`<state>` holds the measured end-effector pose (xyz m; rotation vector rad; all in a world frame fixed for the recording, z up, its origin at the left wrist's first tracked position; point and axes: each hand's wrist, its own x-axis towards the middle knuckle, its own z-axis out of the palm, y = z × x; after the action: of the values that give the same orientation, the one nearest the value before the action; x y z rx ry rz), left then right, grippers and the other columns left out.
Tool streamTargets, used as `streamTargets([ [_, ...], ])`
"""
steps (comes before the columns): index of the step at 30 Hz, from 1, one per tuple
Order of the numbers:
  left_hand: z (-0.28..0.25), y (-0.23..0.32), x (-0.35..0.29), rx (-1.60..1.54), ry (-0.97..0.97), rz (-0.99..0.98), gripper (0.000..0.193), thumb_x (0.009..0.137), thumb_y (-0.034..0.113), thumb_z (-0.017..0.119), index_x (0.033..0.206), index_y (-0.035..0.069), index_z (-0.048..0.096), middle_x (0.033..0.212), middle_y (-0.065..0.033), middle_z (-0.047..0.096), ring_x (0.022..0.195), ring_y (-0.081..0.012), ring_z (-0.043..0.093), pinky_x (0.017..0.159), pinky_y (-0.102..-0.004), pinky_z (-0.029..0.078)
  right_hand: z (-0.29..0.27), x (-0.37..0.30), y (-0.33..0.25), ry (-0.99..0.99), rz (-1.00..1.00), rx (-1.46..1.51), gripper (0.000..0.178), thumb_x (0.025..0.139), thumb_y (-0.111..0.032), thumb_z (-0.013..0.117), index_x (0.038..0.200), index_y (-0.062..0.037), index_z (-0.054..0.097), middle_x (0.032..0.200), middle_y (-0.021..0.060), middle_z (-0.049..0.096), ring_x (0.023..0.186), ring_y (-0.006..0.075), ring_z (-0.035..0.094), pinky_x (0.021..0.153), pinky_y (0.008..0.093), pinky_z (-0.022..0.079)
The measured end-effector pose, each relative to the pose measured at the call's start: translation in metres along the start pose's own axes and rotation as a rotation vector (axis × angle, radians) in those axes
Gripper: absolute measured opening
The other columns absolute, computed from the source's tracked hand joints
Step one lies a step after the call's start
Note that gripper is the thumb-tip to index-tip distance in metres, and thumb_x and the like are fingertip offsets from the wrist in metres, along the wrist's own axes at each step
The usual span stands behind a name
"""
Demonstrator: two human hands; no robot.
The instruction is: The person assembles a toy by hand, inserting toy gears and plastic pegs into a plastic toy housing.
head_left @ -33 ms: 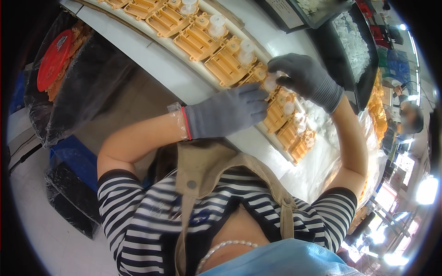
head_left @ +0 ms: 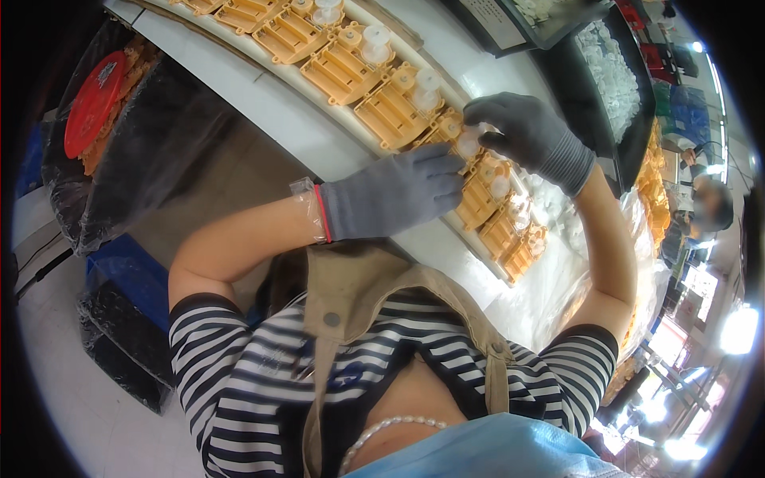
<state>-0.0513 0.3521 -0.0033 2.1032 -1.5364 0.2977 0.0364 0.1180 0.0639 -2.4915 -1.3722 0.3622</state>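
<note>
- Gloved left hand [head_left: 394,191] lies palm down over the row, fingers straight and side by side; its underside is hidden, so I cannot tell if it grips. A light, flat touch would probably steady things best.
- Right hand [head_left: 530,131] comes from the other side, thumb and forefinger bent with a narrow gap, right by a clear cap [head_left: 468,144]. Whether they pinch it cannot be told; a square, level touch would likely be kinder than a sideways push.
- That cap sits between the hands, at one end of an orange case [head_left: 448,125] partly covered by the left fingers (a tight spot for two gloves). Spreading those fingers aside might give a better view.
- Next along, an uncovered case [head_left: 390,115] bears a similar cap; its seating could serve as a comparison.
- Past the row, on the counter [head_left: 494,76], a black bin [head_left: 649,111] holds whitish parts [head_left: 610,76].
</note>
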Motion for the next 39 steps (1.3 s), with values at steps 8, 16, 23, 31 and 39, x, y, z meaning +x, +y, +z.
streamTargets([
  [8, 0.010, 0.001, -0.003, -0.030, 0.071, -0.015, 0.031, 0.083, 0.016, 0.054, 0.111, 0.006, 0.064, 0.116, -0.0105, 0.061, 0.123, -0.0256, 0.052, 0.110, -0.0444, 0.037, -0.003, -0.002, -0.007, -0.009, 0.060, 0.001, 0.031, 0.077, -0.003, 0.069, 0.108, -0.0078, 0.065, 0.100, 0.0112, 0.067, 0.082, 0.0293, 0.065, 0.076, 0.0360, 0.055],
  [16, 0.011, 0.000, -0.004, -0.048, 0.139, -0.007, 0.031, 0.083, 0.016, 0.054, 0.111, 0.006, 0.065, 0.117, -0.0097, 0.061, 0.124, -0.0259, 0.051, 0.110, -0.0457, 0.036, -0.003, -0.006, -0.009, 0.103, 0.067, 0.043, 0.028, 0.078, -0.004, 0.070, 0.105, -0.0068, 0.066, 0.097, 0.0121, 0.069, 0.079, 0.0296, 0.066, 0.075, 0.0353, 0.055],
  [23, 0.013, -0.001, -0.005, -0.041, 0.158, -0.006, 0.031, 0.083, 0.015, 0.055, 0.111, 0.007, 0.066, 0.117, -0.0086, 0.061, 0.123, -0.0263, 0.051, 0.109, -0.0455, 0.037, 0.000, -0.006, -0.009, 0.080, 0.000, 0.036, 0.016, 0.079, -0.003, 0.071, 0.095, -0.0029, 0.068, 0.096, 0.0121, 0.068, 0.082, 0.0260, 0.067, 0.076, 0.0341, 0.056],
  [31, 0.018, 0.001, -0.007, 0.009, 0.175, 0.030, 0.030, 0.083, 0.015, 0.055, 0.110, 0.007, 0.066, 0.118, -0.0083, 0.061, 0.122, -0.0272, 0.052, 0.109, -0.0455, 0.038, 0.004, -0.007, -0.014, 0.092, 0.132, 0.032, 0.010, 0.081, -0.004, 0.068, 0.091, -0.0035, 0.069, 0.093, 0.0114, 0.067, 0.079, 0.0257, 0.067, 0.074, 0.0329, 0.055],
  [39, 0.003, 0.017, -0.026, 0.093, 0.462, -0.104, 0.032, 0.088, 0.016, 0.059, 0.120, 0.010, 0.065, 0.132, -0.0107, 0.057, 0.133, -0.0276, 0.045, 0.116, -0.0447, 0.028, -0.004, -0.022, -0.023, 0.269, 0.195, 0.028, 0.017, 0.089, -0.011, 0.065, 0.105, -0.0040, 0.067, 0.104, 0.0109, 0.069, 0.089, 0.0218, 0.068, 0.080, 0.0317, 0.055],
])
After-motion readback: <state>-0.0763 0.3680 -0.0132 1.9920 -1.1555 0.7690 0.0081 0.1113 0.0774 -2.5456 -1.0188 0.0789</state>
